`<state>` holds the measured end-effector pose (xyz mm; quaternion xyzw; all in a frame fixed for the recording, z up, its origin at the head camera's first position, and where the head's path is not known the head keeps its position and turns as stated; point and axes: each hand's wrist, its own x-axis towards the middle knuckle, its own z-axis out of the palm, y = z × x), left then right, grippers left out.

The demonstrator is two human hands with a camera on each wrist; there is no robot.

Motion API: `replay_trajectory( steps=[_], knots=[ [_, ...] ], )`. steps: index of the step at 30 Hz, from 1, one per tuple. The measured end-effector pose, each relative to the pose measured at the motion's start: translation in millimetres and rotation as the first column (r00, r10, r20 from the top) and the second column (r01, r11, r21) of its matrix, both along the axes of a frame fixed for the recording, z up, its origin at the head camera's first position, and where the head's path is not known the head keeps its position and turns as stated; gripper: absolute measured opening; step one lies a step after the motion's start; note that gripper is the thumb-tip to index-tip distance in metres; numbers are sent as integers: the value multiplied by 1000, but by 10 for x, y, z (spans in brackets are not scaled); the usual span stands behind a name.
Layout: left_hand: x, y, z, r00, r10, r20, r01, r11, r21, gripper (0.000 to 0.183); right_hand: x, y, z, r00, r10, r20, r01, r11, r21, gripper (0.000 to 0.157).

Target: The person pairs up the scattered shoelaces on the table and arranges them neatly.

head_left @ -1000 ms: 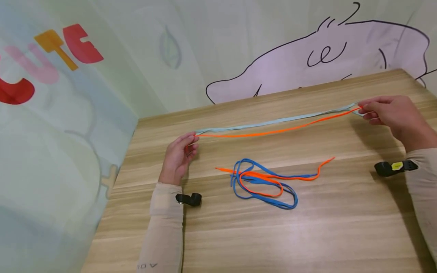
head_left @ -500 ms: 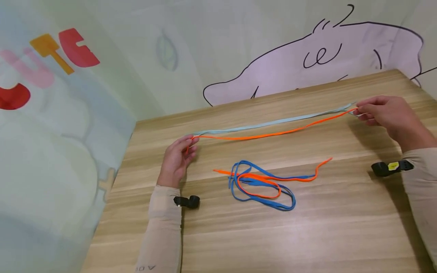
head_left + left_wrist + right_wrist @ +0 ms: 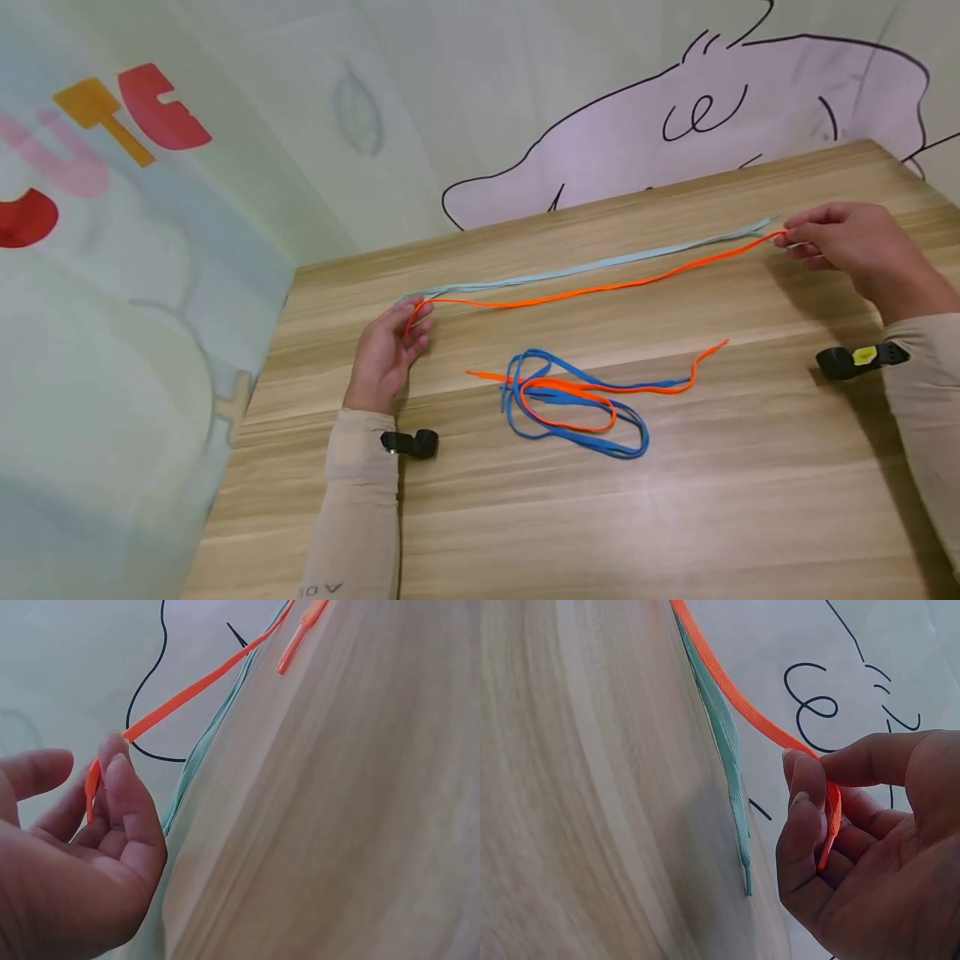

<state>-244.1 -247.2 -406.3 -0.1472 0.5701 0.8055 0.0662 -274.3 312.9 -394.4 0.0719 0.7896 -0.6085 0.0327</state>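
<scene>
Gripping upper orange lace (image 3: 577, 292) near 2 ends, left hand (image 3: 384, 354) and right hand (image 3: 862, 250) stand well apart; I judge spacing holds it extended alongside teal lace (image 3: 600, 265).

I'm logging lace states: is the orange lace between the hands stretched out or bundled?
Stretched out: the orange lace runs in one long, shallow curve from the left hand to the right hand.
</scene>
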Motion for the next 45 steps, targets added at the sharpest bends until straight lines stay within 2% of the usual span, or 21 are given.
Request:
replay_trajectory(
  steps=[10,21,26,30,32,39,45],
  knots=[
    [-14,-9,13,1000,17,-16,-17,1000,3,40,-41,40,72,1000,-22,3,22,997,-68,31],
    [-15,-28,8,1000,21,-22,-20,999,38,40,-40,72,28,1000,-15,10,14,997,79,39],
    [-30,-60,-8,999,46,1,-46,996,77,44,-32,77,4,1000,10,9,-11,991,131,32],
    [-28,-89,-20,999,47,7,-47,994,97,47,-35,83,-24,1000,19,16,-22,986,167,15],
    [-29,-98,-26,999,44,7,-44,994,98,46,-42,88,-42,1000,15,19,-18,982,189,11],
    [-26,-109,-36,999,32,25,-34,997,68,44,-49,97,-93,998,-30,47,16,963,268,33],
    [-2,-124,-32,996,41,75,-44,998,39,41,-11,122,-105,998,-41,43,27,961,274,34]
  ],
)
